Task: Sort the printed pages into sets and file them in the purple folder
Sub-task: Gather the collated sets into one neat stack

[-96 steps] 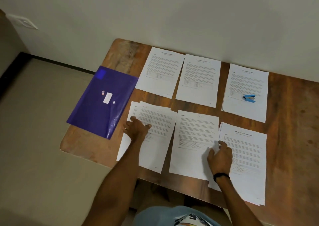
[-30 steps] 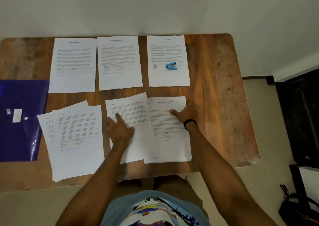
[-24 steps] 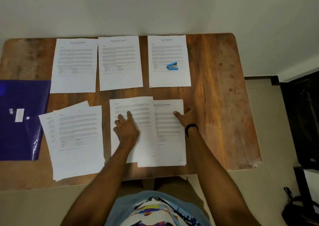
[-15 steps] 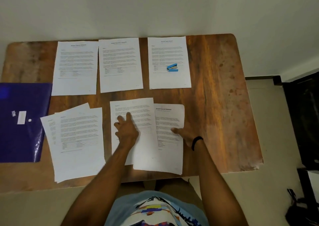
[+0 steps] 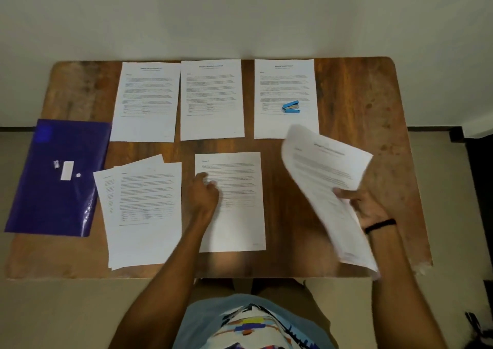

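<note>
Stack (image 5: 325, 178) now lifted, right hand (image 5: 368, 207) gripping; left hand (image 5: 204, 194) rests loose on one of five piles (image 5: 234, 215).

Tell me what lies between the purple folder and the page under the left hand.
A fanned stack of pages lies there flat, seen in the head view.

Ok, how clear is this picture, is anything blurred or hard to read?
Head view: the lifted sheets in the right hand are smeared by motion blur; the flat page under the left hand is sharper, yet its print is illegible; light is dim; the purple folder shows a glare streak.
</note>
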Tool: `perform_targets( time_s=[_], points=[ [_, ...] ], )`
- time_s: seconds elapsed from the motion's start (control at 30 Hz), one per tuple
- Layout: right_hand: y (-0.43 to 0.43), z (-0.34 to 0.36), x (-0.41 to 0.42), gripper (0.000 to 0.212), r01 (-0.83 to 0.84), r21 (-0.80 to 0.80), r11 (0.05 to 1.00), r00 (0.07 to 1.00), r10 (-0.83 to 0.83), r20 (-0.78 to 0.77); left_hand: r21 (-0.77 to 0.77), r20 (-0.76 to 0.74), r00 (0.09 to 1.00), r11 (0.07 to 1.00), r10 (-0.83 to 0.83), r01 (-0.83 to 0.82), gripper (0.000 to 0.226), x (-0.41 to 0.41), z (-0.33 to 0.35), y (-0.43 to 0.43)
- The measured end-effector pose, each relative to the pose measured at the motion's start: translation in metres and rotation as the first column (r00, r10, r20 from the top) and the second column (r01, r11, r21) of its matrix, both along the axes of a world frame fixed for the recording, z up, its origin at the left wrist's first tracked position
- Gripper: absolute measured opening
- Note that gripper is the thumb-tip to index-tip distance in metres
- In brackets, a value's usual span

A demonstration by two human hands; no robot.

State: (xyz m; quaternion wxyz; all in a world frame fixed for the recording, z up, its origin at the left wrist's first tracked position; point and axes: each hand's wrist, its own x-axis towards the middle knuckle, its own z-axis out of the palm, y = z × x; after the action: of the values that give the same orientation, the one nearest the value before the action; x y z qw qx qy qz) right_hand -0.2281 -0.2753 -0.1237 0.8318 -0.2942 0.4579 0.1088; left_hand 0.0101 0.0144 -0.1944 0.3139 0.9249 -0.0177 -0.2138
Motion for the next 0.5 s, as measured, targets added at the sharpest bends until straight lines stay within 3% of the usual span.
perform_targets(
  time_s=[0.07, 0.13, 0.23, 0.37, 0.5],
  points=[
    [0.025, -0.014, 0.041, 0.051, -0.056, -0.149, 0.987, 0.995, 0.068, 0.074, -0.026, -0.047, 0.981, 0.982, 0.187, -0.188, 0.025, 0.009, 0.001, 0.008],
    [0.057, -0.025, 0.082, 0.043, -0.071, -0.379, 0.923, 0.992, 0.105, 0.070, 0.009, -0.107, 0.954, 0.960, 0.279, -0.279, 0.035, 0.018, 0.000, 0.017],
    [0.091, -0.056, 0.128, 0.035, -0.227, -0.444, 0.867, 0.968, 0.250, -0.008, 0.037, -0.150, 0.954, 0.965, 0.261, -0.258, 0.040, 0.023, 0.002, 0.024],
    [0.120, -0.083, 0.159, 0.026, -0.429, -0.633, 0.645, 0.899, 0.375, -0.227, 0.052, -0.182, 0.962, 0.979, 0.202, -0.196, 0.047, 0.024, -0.004, 0.023],
    [0.145, -0.084, 0.161, 0.037, -0.395, -0.761, 0.514, 0.918, 0.248, -0.310, 0.114, -0.171, 0.982, 0.992, 0.078, -0.059, 0.066, 0.008, -0.006, 0.018]
  ],
)
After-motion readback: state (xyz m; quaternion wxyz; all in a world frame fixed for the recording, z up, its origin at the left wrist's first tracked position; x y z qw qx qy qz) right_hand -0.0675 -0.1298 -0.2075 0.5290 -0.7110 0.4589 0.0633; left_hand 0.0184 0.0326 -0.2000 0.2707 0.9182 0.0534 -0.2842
